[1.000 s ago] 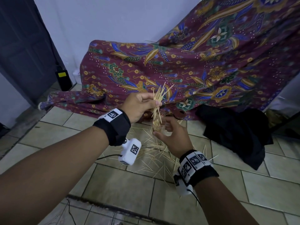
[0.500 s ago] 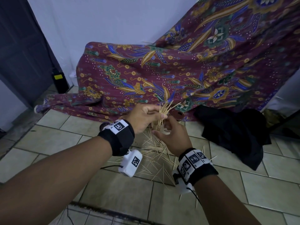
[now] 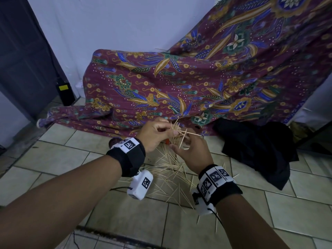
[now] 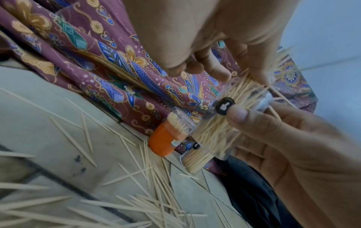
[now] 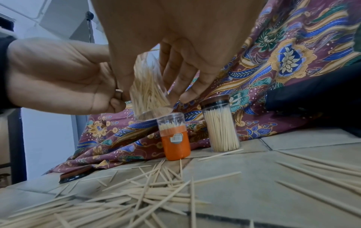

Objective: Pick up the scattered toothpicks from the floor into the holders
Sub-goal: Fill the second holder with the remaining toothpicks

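The right hand [image 3: 193,155] gripped a clear holder [image 5: 150,92]; the left hand [image 3: 154,135] pinched toothpicks [image 3: 177,131] at its 12 o'clock. Crossed sticks risked jamming and spilling.

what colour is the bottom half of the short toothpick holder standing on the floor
Orange, under a clear top; the right wrist view shows it best.

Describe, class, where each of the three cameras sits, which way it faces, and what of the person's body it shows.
Head: on the head, looking down and forward; both forearms, left hand and right hand.
Left wrist: low, facing the patterned cloth; both hands at the clear holder.
Right wrist: near the floor, facing the orange holder; both hands.
Shared: both wrist views show the orange holder and scattered toothpicks.
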`<state>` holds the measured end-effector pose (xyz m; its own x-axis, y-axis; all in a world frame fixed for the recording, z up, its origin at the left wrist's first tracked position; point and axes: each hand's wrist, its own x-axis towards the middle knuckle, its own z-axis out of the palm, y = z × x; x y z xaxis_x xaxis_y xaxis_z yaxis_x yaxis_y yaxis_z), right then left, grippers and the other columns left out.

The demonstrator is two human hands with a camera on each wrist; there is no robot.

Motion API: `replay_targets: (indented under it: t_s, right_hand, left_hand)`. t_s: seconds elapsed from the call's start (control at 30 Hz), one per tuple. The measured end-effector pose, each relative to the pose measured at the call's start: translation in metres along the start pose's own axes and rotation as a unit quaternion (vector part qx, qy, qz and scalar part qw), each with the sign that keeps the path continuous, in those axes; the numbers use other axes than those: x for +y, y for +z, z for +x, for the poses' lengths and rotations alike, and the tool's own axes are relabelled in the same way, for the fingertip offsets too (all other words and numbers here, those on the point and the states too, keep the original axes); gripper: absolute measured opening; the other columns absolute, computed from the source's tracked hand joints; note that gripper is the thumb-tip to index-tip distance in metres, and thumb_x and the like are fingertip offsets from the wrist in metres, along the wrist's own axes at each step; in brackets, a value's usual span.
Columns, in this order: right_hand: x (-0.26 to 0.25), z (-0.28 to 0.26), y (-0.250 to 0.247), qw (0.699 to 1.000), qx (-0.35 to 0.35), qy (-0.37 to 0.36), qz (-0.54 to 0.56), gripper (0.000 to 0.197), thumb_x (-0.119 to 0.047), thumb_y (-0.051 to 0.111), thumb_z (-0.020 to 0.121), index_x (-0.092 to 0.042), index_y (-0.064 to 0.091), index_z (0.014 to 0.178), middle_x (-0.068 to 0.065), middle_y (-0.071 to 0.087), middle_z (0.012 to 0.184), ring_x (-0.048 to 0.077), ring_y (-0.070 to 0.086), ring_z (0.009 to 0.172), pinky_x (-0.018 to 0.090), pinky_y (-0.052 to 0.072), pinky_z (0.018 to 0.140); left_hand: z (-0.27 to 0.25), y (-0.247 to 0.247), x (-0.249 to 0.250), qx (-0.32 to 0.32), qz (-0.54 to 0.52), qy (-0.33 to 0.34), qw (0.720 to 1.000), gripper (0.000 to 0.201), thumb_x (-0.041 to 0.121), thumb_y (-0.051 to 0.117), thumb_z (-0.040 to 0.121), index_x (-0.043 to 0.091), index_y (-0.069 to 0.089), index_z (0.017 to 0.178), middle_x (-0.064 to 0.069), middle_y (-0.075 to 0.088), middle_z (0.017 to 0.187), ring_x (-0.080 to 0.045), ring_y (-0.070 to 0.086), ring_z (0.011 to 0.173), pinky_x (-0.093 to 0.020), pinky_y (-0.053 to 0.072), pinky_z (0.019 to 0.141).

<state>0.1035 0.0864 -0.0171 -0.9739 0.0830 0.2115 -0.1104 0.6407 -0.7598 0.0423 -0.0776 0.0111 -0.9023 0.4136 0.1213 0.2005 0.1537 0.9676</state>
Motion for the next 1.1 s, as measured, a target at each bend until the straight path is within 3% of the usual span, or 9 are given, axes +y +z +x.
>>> replay_targets:
  t_s: [0.13, 0.23, 0.4, 0.53, 0.63, 0.73, 0.87, 1.0, 1.1]
  right_hand:
    - [0.000, -0.001, -0.001, 1.000, -0.004, 0.000, 0.008, 0.046, -0.039, 0.080, 0.076, -0.030, 0.055, 0.114, -0.014, 0.070, 0.101, 0.006, 0.065, 0.093, 0.038, 0.055, 0.082]
    - [-0.001, -0.002, -0.002, 1.000, -0.007, 0.000, 0.003, 0.047, -0.039, 0.079, 0.077, -0.028, 0.055, 0.116, -0.013, 0.070, 0.104, 0.008, 0.065, 0.097, 0.037, 0.054, 0.084]
    - [-0.002, -0.002, -0.002, 1.000, -0.010, 0.008, -0.004, 0.049, -0.042, 0.078, 0.076, -0.030, 0.054, 0.118, -0.009, 0.070, 0.105, 0.010, 0.065, 0.097, 0.037, 0.054, 0.084]
    - [-0.002, -0.002, -0.004, 1.000, -0.012, 0.011, -0.011, 0.049, -0.043, 0.078, 0.077, -0.031, 0.054, 0.117, -0.009, 0.070, 0.103, 0.013, 0.064, 0.096, 0.038, 0.053, 0.083]
    - [-0.001, -0.002, -0.003, 1.000, -0.013, 0.008, -0.010, 0.047, -0.043, 0.078, 0.077, -0.031, 0.053, 0.115, -0.008, 0.070, 0.102, 0.013, 0.064, 0.094, 0.039, 0.054, 0.083]
    - [0.001, -0.002, -0.003, 1.000, -0.012, 0.008, -0.007, 0.050, -0.043, 0.078, 0.077, -0.029, 0.053, 0.117, -0.007, 0.070, 0.103, 0.014, 0.065, 0.095, 0.040, 0.054, 0.083]
    - [-0.001, -0.002, -0.006, 1.000, -0.011, 0.006, -0.005, 0.049, -0.042, 0.078, 0.077, -0.028, 0.054, 0.117, -0.008, 0.070, 0.104, 0.011, 0.064, 0.096, 0.037, 0.054, 0.084]
    - [-0.001, -0.001, -0.006, 1.000, -0.012, 0.005, -0.010, 0.047, -0.039, 0.079, 0.078, -0.028, 0.055, 0.116, -0.008, 0.069, 0.101, 0.012, 0.063, 0.092, 0.036, 0.053, 0.081]
    - [-0.001, 0.000, -0.005, 1.000, -0.008, -0.004, -0.011, 0.046, -0.039, 0.078, 0.078, -0.024, 0.055, 0.114, -0.008, 0.069, 0.098, 0.012, 0.063, 0.088, 0.037, 0.053, 0.077]
  left_hand:
    - [0.000, -0.001, -0.002, -0.011, 0.030, -0.009, 0.999, 0.018, 0.025, 0.073, 0.083, 0.021, 0.076, 0.100, -0.001, 0.048, 0.090, -0.003, 0.048, 0.081, -0.016, 0.043, 0.077]
    - [0.000, -0.003, -0.002, -0.018, 0.075, -0.014, 0.997, 0.023, 0.031, 0.074, 0.082, 0.021, 0.076, 0.103, 0.003, 0.049, 0.086, -0.002, 0.049, 0.077, -0.020, 0.041, 0.077]
    - [0.001, -0.011, 0.008, -0.049, 0.090, -0.002, 0.995, 0.012, 0.028, 0.075, 0.082, 0.029, 0.074, 0.094, 0.007, 0.057, 0.072, 0.002, 0.049, 0.061, -0.013, 0.041, 0.064]
    - [0.005, -0.014, 0.013, -0.038, 0.131, 0.014, 0.990, 0.005, 0.025, 0.075, 0.083, 0.030, 0.075, 0.084, 0.012, 0.067, 0.072, -0.001, 0.057, 0.064, -0.025, 0.048, 0.066]
    - [0.008, -0.014, 0.016, -0.055, 0.161, 0.012, 0.985, 0.002, 0.028, 0.074, 0.083, 0.028, 0.076, 0.083, 0.011, 0.071, 0.084, -0.006, 0.065, 0.079, -0.033, 0.055, 0.077]
    - [0.008, -0.015, 0.020, -0.072, 0.182, 0.016, 0.981, 0.010, 0.032, 0.072, 0.085, 0.025, 0.077, 0.090, 0.013, 0.070, 0.087, -0.003, 0.064, 0.081, -0.029, 0.053, 0.079]
    - [0.007, -0.018, 0.028, -0.066, 0.167, 0.026, 0.983, 0.011, 0.028, 0.070, 0.087, 0.022, 0.075, 0.095, 0.007, 0.071, 0.082, -0.001, 0.063, 0.069, -0.017, 0.048, 0.068]
    - [0.010, -0.016, 0.028, -0.077, 0.222, 0.052, 0.971, 0.009, 0.028, 0.071, 0.086, 0.024, 0.077, 0.091, 0.008, 0.070, 0.085, -0.008, 0.063, 0.082, -0.034, 0.052, 0.079]
    - [0.008, -0.012, 0.027, -0.099, 0.259, 0.078, 0.958, 0.012, 0.030, 0.072, 0.085, 0.025, 0.077, 0.094, 0.005, 0.059, 0.089, -0.012, 0.056, 0.085, -0.035, 0.048, 0.079]
